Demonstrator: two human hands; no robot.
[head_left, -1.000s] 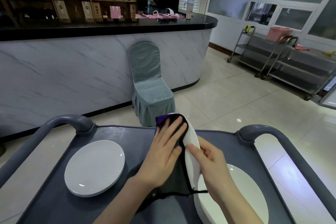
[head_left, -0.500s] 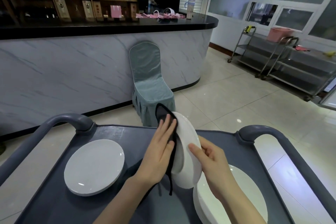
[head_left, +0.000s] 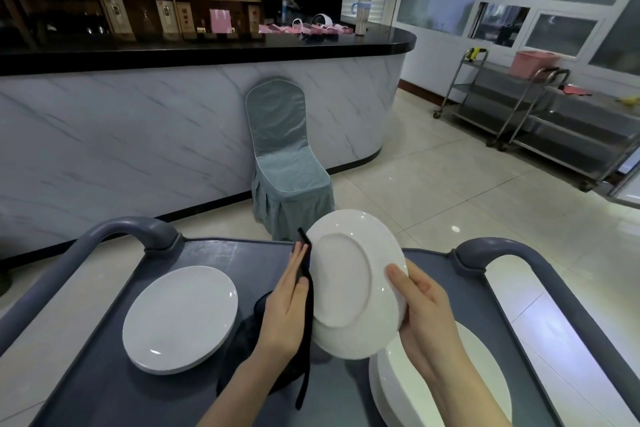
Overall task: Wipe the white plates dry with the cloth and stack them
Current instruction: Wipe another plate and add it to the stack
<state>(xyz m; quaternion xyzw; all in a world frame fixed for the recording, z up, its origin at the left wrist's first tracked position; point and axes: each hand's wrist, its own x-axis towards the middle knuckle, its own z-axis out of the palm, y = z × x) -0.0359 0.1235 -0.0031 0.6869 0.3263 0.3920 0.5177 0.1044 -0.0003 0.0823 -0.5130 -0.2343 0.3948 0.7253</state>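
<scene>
Over the cart (head_left: 221,253), your right hand (head_left: 426,308) grips the plate (head_left: 349,284) rim with curled fingers; your left hand (head_left: 287,308) presses the cloth (head_left: 304,381) with straight fingers: sweep the hidden face firmly.

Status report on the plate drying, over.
Left hand flat, pressing cloth against held plate. Right hand grips its rim, underside facing camera. Nothing blocking; lone plate left, stack right.

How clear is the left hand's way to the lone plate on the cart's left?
Probably yes: the lone plate lies flat on the cart just beside the left hand, nothing between them. But that hand is busy pressing the cloth against the held plate.
</scene>
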